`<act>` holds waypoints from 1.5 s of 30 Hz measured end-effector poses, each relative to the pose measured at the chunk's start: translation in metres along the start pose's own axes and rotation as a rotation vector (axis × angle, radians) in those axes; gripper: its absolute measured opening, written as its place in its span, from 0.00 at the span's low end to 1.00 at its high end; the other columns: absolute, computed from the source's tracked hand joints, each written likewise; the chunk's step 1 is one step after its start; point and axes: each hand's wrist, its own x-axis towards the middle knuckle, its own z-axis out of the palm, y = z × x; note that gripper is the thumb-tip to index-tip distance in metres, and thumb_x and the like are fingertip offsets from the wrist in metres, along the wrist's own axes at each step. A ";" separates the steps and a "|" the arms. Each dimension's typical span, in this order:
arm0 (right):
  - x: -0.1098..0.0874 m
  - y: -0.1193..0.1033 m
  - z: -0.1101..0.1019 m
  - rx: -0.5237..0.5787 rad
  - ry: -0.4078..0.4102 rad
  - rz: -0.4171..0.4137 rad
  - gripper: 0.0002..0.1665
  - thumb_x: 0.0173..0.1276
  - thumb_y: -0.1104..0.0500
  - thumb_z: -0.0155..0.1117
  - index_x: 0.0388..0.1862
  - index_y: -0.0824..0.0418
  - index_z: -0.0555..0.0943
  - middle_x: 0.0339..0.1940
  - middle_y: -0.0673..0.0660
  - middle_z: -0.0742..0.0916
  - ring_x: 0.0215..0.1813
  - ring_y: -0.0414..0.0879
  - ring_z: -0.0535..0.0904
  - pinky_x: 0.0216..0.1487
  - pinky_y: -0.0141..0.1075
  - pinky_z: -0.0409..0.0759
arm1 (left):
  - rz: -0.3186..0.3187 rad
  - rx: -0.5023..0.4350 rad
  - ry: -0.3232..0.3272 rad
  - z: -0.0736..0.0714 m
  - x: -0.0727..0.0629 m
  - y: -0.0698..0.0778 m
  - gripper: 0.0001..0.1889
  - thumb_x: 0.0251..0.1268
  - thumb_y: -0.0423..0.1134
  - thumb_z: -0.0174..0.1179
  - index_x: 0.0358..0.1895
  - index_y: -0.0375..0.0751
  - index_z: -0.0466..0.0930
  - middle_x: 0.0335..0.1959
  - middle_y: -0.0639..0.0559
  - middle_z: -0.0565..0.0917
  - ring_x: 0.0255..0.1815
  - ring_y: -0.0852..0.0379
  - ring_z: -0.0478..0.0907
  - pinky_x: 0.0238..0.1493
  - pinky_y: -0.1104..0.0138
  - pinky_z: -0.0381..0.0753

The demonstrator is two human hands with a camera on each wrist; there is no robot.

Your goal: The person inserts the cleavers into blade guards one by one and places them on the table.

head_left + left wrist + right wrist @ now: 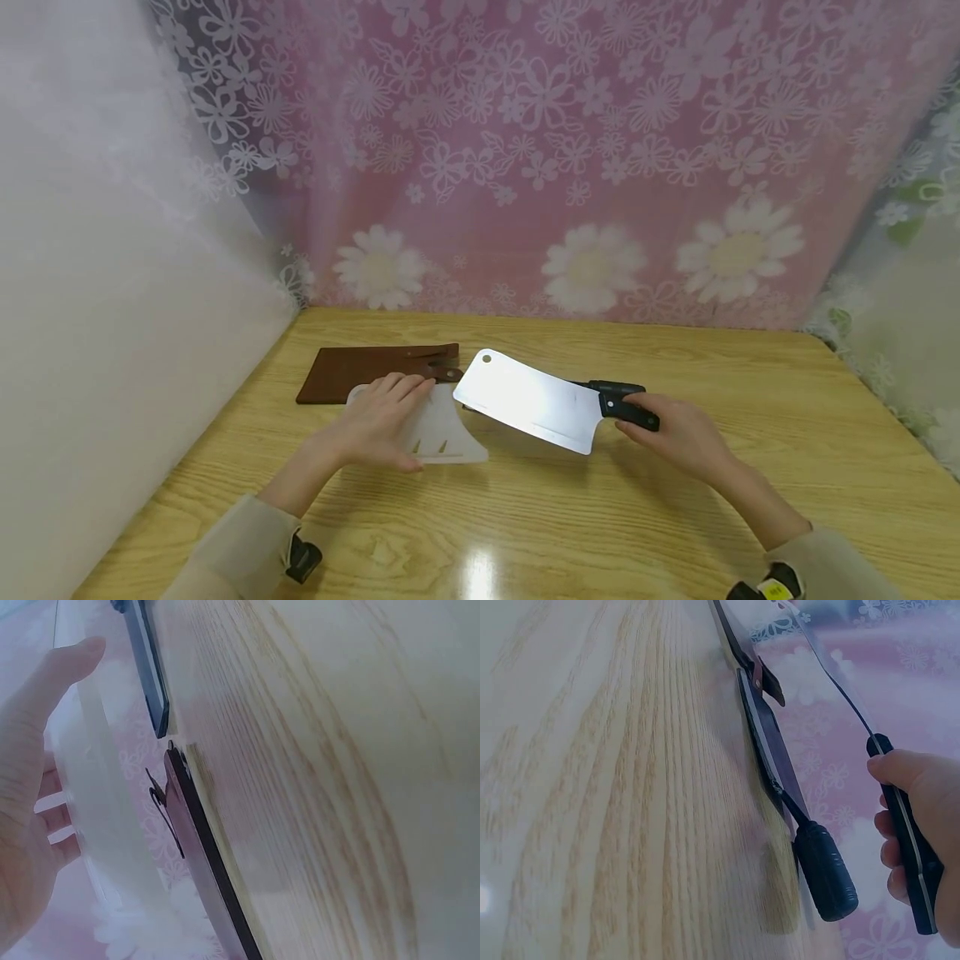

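My right hand [686, 437] grips the black handle of a cleaver [525, 402], its broad shiny blade pointing left with a hole near the far corner. The right wrist view shows the cleaver's handle [909, 840] raised above the table, fingers curled round it. My left hand [381, 419] holds a whitish, translucent blade cover [453, 433] with small slots, just left of the cleaver's blade. In the left wrist view the cover [112, 817] is off the table, with fingertips behind it. Cover and cleaver look apart.
Behind the cover lies a brown sheath [356, 372] with a snap strap. A second black-handled knife [825, 870] lies on the wooden table [420, 542] behind the cleaver, its blade partly hidden in the head view. A pink flowered curtain [480, 200] hangs along the back.
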 end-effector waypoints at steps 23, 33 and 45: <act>-0.005 0.000 0.011 -0.203 0.289 -0.312 0.38 0.66 0.32 0.40 0.43 0.59 0.84 0.15 0.45 0.75 0.14 0.31 0.57 0.13 0.26 0.56 | 0.020 0.078 0.040 0.003 0.008 0.008 0.55 0.30 0.68 0.64 0.65 0.35 0.65 0.57 0.44 0.72 0.55 0.48 0.68 0.51 0.53 0.69; -0.005 0.002 0.010 -0.190 0.304 -0.483 0.41 0.69 0.33 0.36 0.40 0.65 0.84 0.18 0.53 0.82 0.12 0.36 0.70 0.12 0.25 0.63 | -0.015 0.042 0.013 0.002 0.005 0.003 0.55 0.29 0.68 0.65 0.66 0.38 0.65 0.57 0.47 0.71 0.55 0.49 0.68 0.51 0.53 0.70; -0.009 0.000 0.010 -0.156 0.219 -0.515 0.24 0.60 0.42 0.63 0.42 0.60 0.84 0.25 0.54 0.85 0.14 0.35 0.72 0.15 0.26 0.67 | 0.033 -0.005 -0.017 -0.001 -0.003 0.003 0.55 0.28 0.67 0.67 0.66 0.40 0.65 0.57 0.48 0.71 0.56 0.50 0.67 0.53 0.51 0.69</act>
